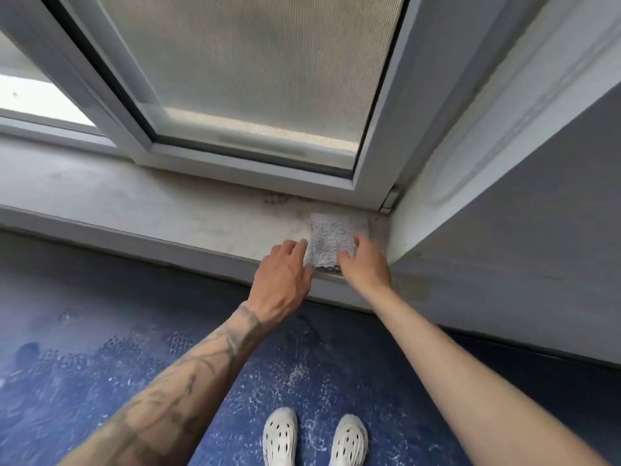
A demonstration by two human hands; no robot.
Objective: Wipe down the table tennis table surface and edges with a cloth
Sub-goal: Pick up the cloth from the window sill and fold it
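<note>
On the dusty pale stone windowsill, a nubby grey folded cloth lies under the spread fingers of the left hand and right hand.

Cloth — small, light grey, nubby terry-like texture, folded into a rough rectangle, lying flat. It sits at about 1 o'clock from frame centre on a pale, stained ledge, tucked near the corner at its right end, with its near edge reaching the ledge's front lip. Lower-left and lower-right corners are covered — the rest of the top face shows, long side running away from the viewer.
</note>
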